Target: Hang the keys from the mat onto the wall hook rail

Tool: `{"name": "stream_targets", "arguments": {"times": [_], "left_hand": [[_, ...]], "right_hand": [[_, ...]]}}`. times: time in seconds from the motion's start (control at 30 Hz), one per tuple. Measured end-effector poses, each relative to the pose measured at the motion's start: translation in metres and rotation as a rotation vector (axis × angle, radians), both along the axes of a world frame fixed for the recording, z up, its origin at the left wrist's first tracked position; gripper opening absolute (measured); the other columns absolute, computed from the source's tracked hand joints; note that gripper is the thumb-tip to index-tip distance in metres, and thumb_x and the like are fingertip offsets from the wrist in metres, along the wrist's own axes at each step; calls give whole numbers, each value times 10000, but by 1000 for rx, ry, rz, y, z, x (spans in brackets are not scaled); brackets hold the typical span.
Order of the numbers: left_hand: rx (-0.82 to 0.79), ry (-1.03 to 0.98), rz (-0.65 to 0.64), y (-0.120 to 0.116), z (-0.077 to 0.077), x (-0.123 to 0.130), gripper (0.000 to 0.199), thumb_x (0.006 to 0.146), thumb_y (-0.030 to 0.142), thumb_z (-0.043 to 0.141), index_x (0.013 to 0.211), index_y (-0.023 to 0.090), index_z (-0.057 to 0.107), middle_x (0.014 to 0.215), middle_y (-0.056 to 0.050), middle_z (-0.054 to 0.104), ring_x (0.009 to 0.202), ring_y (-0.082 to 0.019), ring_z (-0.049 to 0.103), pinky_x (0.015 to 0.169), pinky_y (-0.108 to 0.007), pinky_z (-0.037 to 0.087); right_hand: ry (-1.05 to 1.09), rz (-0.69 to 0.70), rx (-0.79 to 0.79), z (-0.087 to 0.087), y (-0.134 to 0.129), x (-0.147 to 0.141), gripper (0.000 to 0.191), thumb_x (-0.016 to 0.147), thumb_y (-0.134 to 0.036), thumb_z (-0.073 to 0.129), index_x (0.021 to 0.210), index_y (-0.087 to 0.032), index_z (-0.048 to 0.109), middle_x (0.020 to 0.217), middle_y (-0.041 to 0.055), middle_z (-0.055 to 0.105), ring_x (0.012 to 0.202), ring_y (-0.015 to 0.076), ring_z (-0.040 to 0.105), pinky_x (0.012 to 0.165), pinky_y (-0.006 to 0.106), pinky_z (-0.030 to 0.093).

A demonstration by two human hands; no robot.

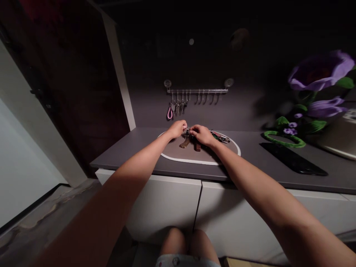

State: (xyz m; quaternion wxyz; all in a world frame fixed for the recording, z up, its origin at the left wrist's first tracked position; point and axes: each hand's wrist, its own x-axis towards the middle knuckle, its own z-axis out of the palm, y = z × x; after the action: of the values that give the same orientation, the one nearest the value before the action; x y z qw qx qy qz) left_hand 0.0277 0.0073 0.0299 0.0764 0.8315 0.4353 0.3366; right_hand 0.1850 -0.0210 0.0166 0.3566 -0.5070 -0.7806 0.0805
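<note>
Both of my hands meet above an oval brown mat (178,155) with a white rim. My left hand (178,129) is closed in a pinch on a small metal key ring (187,129). From the other side, the fingers of my right hand (202,135) pinch the same ring; its fine detail is too small to make out. Just below the fingers is a brown tag (184,143), and a dark red block-shaped fob (198,147) lies under my right hand. Beyond my right wrist rests a pile of keys and trinkets (221,137), partly hidden.
On the wall, a clear hook rail (197,91) carries several keys (179,106) and a pink loop (170,112) on its left hooks. To the right are a black phone-like slab (294,159), purple flowers (319,74) and a lampshade-like object (339,135). White cabinet doors (167,204) stand below.
</note>
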Motion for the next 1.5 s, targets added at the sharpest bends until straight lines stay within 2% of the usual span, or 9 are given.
{"name": "stream_targets", "arguments": {"times": [0.27,0.37,0.53,0.8,0.93,1.07,1.23,1.37,1.5], "left_hand": [[-254,-519,-62,0,-10,13,122,791,121,403,702,141,483,641,23,504,596,-73,466,617,-211,384],[-318,-590,-110,0,-15,13,109,808,143,401,732,142,478,640,24,496,584,-66,460,595,-201,379],[-328,-627,-174,2,-20,11,86,813,195,424,773,144,480,668,20,506,606,-67,477,585,-193,377],[-233,-620,-233,4,-28,12,96,803,226,437,779,145,484,677,18,494,607,-71,463,586,-198,372],[-192,-597,-167,1,-29,13,109,812,217,402,763,153,476,654,20,492,593,-77,459,579,-203,366],[-103,-484,-51,-4,-27,12,157,823,224,368,725,162,474,643,20,496,581,-86,455,575,-211,354],[42,-319,54,-9,-23,10,222,835,240,349,658,169,463,623,16,500,611,-107,462,614,-233,345],[88,-255,74,-9,-23,10,235,837,249,347,654,170,472,631,8,513,623,-117,468,629,-242,346],[101,-245,63,-8,-25,10,239,843,255,340,669,169,479,641,5,522,634,-118,476,631,-239,347]], "right_hand": [[280,36,22,-3,11,1,190,737,-285,535,835,-138,607,780,28,625,691,115,518,665,231,384],[378,71,1,-5,15,0,208,727,-319,537,795,-131,595,740,21,602,659,106,497,649,229,381],[465,110,-37,-6,16,2,217,696,-341,558,752,-131,572,687,5,568,623,96,467,626,225,370],[466,115,-8,-3,12,5,245,662,-382,578,711,-143,566,674,2,562,627,102,461,649,237,363],[476,118,9,-2,13,5,226,665,-369,571,703,-147,561,675,2,559,632,106,465,660,245,365],[544,121,4,-3,16,5,233,649,-372,582,707,-148,555,676,-2,554,635,103,468,657,244,370],[699,164,-90,-1,16,3,291,628,-421,602,702,-147,536,621,-22,511,572,80,436,601,233,375],[841,188,-169,7,13,-1,330,569,-424,662,683,-151,515,607,-30,502,560,73,449,602,238,406],[937,166,-224,21,11,-6,275,586,-361,674,682,-156,518,593,-29,503,576,80,485,621,247,453]]}}
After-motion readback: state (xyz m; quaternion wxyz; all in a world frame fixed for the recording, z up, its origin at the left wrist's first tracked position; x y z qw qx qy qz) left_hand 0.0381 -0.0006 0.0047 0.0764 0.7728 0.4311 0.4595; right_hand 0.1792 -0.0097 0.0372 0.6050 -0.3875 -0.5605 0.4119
